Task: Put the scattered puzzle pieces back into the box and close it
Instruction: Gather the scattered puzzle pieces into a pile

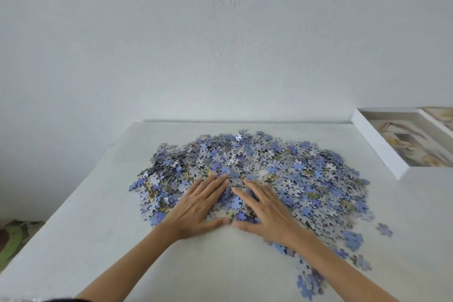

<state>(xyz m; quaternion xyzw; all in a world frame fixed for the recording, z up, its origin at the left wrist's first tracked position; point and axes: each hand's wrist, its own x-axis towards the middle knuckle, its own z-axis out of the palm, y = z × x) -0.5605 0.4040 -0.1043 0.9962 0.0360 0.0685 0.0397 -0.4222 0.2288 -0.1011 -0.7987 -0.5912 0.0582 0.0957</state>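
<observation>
A wide heap of blue, grey and white puzzle pieces [282, 164] covers the middle of the white table [103, 216]. My left hand [198, 206] lies flat on the near edge of the heap with its fingers straight and spread. My right hand [264, 208] lies flat beside it, fingers straight, thumb tip almost touching the left thumb. Some pieces sit between the two hands. The white puzzle box [382, 144] stands open at the right edge of the table, with a pale picture showing inside it.
Loose pieces [353, 240] trail toward the near right, under and beside my right forearm. A white wall rises behind the table. A green and brown patterned floor covering [14, 238] shows past the table's left edge.
</observation>
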